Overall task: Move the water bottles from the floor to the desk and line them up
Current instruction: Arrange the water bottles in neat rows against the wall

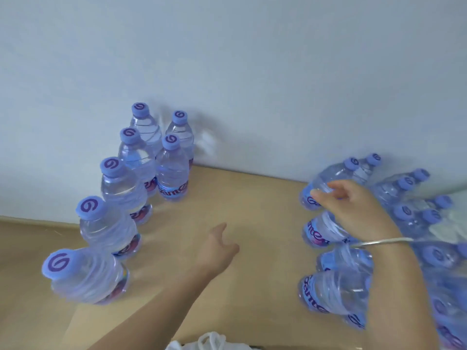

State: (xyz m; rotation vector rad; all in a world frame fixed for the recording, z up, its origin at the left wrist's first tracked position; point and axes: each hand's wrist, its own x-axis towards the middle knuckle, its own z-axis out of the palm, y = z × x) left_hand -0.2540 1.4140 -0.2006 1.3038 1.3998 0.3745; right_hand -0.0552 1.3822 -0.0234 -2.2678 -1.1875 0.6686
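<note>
Plastic water bottles (pixel 328 184) stand clustered on the desk (pixel 252 223) against the wall (pixel 227 59); the right hand (pixel 353 205) curls its fingers (pixel 319 192) around one, the left hand (pixel 217 248) hovering loosely open beside it.

You have clear water bottles (pixel 136 157) with periwinkle-blue caps (pixel 140 108), each cap stamped with a dark purple swirl. Their labels (pixel 173 190) are light blue with purple lettering and a pink patch — the same on the left row and the right cluster (pixel 409 213). The desk (pixel 252 213) is pale tan, the far wall (pixel 252 72) bluish white. A silver bangle (pixel 384 241) circles your right wrist — white fabric (pixel 211 342) shows at the near edge.
</note>
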